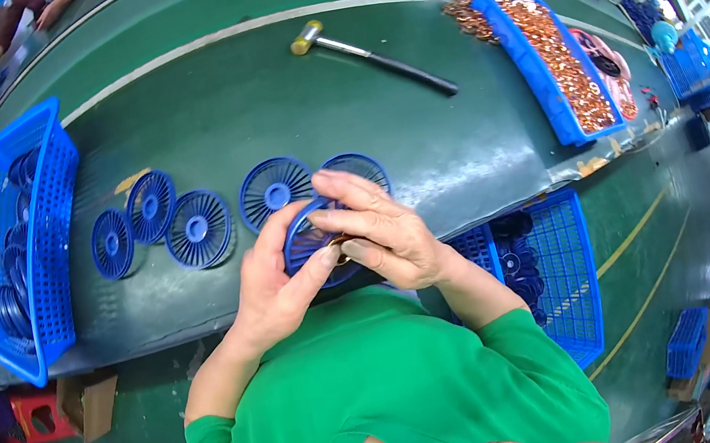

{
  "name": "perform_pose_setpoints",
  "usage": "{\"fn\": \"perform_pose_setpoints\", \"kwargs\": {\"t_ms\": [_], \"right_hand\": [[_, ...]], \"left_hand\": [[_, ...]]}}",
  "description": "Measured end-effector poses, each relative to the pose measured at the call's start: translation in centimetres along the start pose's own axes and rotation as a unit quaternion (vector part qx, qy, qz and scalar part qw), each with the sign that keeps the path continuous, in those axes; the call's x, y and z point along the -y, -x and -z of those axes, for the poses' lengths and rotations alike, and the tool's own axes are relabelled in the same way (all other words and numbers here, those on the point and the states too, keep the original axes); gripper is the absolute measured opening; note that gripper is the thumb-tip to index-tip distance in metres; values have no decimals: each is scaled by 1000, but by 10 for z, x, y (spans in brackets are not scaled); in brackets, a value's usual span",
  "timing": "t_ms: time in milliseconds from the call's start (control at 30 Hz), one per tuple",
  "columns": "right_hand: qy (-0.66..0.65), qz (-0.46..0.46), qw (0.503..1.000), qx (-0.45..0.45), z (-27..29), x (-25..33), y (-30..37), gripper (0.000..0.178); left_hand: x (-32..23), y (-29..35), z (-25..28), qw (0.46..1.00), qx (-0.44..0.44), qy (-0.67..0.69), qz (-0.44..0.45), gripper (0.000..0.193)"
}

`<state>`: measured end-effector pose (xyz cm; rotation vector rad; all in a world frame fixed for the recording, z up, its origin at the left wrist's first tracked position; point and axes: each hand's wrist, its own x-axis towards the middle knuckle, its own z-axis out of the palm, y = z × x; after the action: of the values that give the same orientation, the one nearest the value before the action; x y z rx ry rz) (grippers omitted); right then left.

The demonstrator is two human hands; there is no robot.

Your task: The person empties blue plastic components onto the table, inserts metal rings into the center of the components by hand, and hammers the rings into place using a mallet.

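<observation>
Left hand point(275, 277): cups the blue ribbed disc point(307, 243) from the left, fingers closed round its rim.
Right hand point(379, 227): laid over the same disc, fingertips pinching a small copper-coloured piece at its centre.
Disc location: held just above the near edge of the green bench point(259, 97).
Loose discs point(197, 229): flat on the bench, just beyond and left of the held disc.
Hammer point(369, 55): well beyond it.

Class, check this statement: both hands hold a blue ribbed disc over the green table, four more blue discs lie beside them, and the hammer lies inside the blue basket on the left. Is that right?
Not quite: in the head view the hammer lies on the bare green table, not in the left basket. The rest stands.
</observation>
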<state>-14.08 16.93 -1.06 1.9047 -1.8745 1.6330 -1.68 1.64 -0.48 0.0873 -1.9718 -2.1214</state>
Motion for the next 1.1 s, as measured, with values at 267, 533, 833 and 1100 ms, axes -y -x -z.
{"fn": "perform_pose_setpoints", "kwargs": {"t_ms": [267,533,833,1100], "right_hand": [[10,-62,997,-45,17,5,7,49],[294,38,950,-97,10,7,15,28],[261,54,952,-148,7,6,23,24],[274,66,950,-133,3,14,20,25]], "left_hand": [[6,-4,-12,989,-19,-131,-69,43],[11,-13,-25,998,-49,37,13,39],[13,-12,-26,995,-73,13,64,29],[13,-8,-34,997,-77,-1,18,31]]}}
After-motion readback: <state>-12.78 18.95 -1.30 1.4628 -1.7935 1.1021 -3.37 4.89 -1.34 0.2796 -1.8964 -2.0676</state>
